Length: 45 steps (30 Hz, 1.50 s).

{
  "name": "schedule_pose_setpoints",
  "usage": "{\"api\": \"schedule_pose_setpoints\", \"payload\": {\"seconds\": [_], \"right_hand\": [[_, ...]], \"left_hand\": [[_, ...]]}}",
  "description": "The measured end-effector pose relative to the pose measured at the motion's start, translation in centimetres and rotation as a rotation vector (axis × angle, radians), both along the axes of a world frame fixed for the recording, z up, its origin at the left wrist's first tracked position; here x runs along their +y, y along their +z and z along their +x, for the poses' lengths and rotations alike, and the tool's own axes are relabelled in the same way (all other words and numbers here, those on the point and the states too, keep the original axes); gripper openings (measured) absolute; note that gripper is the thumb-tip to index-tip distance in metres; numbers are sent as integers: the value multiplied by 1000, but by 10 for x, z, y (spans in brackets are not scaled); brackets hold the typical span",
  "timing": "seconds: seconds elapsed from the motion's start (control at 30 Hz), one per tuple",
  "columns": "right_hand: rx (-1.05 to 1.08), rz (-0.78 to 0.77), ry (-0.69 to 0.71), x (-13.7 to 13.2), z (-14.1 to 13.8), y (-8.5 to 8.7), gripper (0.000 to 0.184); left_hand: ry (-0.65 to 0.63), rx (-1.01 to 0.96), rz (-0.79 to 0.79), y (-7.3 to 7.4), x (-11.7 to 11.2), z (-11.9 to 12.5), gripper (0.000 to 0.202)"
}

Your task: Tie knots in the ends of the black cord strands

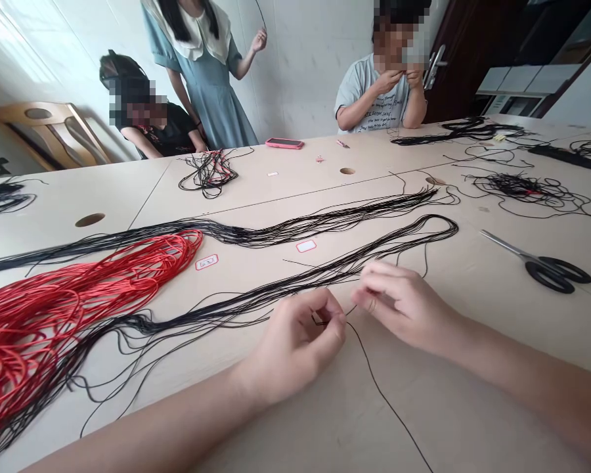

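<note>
A thin black cord point(380, 389) runs from between my hands down to the lower edge of the view. My left hand point(308, 341) is closed, thumb and forefinger pinched on the cord, with a small loop of it inside the curled fingers. Just to the right, my right hand point(398, 299) pinches a short end of the same cord; its fingertips partly hide that end. Behind both hands lies a long bundle of black cords point(276, 287), looped at its right end. Whether a knot sits in the left fingers I cannot tell.
Red cords point(93, 289) are heaped at left, beside another black bundle point(295, 226). Scissors point(536, 259) lie at right. Two labels point(207, 262) and a pink-cased phone point(284, 143) are on the table. Tangled cords point(526, 187) lie farther back. Three people are across the table, one point(381, 98) handling something small.
</note>
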State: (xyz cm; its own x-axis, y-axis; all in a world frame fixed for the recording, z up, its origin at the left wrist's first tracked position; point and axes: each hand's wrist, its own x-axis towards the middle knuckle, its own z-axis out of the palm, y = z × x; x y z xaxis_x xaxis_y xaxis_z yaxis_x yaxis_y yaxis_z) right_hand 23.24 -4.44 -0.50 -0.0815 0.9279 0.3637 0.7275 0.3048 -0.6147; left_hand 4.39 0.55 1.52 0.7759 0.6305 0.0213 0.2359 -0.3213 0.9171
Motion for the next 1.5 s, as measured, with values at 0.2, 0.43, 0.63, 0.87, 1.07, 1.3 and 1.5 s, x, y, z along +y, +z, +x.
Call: {"api": "schedule_pose_setpoints", "payload": {"seconds": [0.2,0.43,0.63,0.87,1.07,1.3,1.5], "right_hand": [[141,-41,-41,-14,-6,16,29],[638,-827,179,-22,-24,18,30],[549,-686,122,-18,-18,14,39],[366,-646,89,-24,-19,12,33],[308,-638,124,-20,-3,25,36],[159,-477,-45,-10,73,58,21],[19,-133,-207,-6,83,57,34]], "left_hand": [[169,-18,-138,-4,2,3,23],[119,-41,-140,-3,0,3,20],[55,19,-94,-9,1,0,17],[39,76,-109,-6,1,1,13],[99,56,-220,-1,2,4,18],[87,36,-271,-5,2,1,17],[118,1,-282,-6,7,1,19]]}}
